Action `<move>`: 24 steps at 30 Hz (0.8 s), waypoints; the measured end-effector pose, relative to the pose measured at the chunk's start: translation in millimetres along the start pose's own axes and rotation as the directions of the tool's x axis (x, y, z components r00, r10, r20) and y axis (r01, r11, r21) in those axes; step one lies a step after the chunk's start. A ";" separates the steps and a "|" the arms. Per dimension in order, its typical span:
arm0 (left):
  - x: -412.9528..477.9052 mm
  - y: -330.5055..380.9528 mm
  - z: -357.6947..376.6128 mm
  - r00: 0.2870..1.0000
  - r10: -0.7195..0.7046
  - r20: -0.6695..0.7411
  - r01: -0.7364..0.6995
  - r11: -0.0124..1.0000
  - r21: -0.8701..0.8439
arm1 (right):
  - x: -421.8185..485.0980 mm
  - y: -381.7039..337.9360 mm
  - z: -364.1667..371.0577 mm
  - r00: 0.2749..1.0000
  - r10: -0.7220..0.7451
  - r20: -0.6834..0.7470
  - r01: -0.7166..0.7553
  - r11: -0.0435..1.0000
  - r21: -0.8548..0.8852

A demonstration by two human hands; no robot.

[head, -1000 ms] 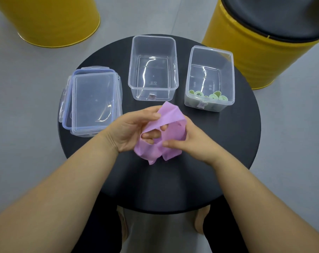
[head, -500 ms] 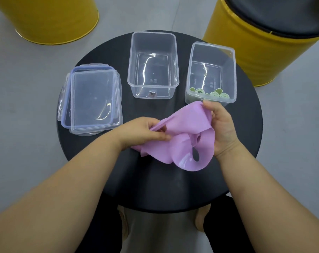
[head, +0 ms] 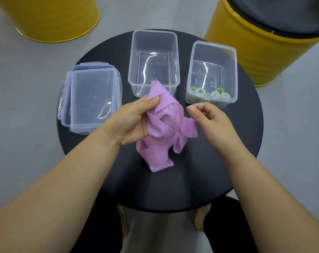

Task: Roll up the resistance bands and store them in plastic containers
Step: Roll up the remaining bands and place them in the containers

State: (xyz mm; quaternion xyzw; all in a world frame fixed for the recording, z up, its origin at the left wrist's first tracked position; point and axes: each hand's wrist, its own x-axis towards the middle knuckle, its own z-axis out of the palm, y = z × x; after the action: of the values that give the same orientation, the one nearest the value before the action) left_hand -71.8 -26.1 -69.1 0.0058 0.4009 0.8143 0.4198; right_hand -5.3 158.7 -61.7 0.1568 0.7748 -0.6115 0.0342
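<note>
Purple band (head: 164, 128): crumpled and folded over itself, held up above the middle of the worktop (head: 173, 190), its top corner in front of the near wall of the middle box (head: 130, 61) and its lower end hanging down to the worktop
Left hand (head: 132, 121): grip clamped on the band's upper left side, thumb on top and fingers tucked behind
Right hand (head: 211, 123): just beside the band's right flap, fingers loosely curled, thumb and forefinger tips close together; I cannot tell if this grip has hold of the flap
Green bands (head: 212, 93): rolled up, lying along the near end of the right box (head: 212, 45)
Boxes: both clear plastic, side by side at the far edge, lids off
Lids (head: 92, 99): stacked flat on the left of the worktop
Around: two yellow drums (head: 54, 17) on the grey floor, the right one (head: 246, 52) with a black top
</note>
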 end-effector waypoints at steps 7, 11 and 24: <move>-4.7 -5.8 15.6 0.994 0.034 -0.107 -0.020 0.992 0.126 | -11.8 -6.1 16.1 0.982 -0.043 0.182 0.034 0.998 0.049; -7.0 -4.1 3.8 0.934 0.066 -0.351 0.061 0.939 0.339 | -6.8 -10.8 9.5 0.996 0.089 0.018 -0.089 0.937 0.337; -28.3 -5.7 -32.7 0.843 0.090 -0.530 0.471 0.351 0.809 | -10.4 -20.0 -20.8 0.959 0.265 0.105 -0.192 0.328 0.925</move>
State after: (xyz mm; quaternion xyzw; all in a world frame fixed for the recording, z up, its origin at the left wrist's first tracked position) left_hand -61.0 -64.9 -85.8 -0.0160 0.8734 0.3640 0.3231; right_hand 1.8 172.4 -35.2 0.2755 0.2662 -0.9237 0.0002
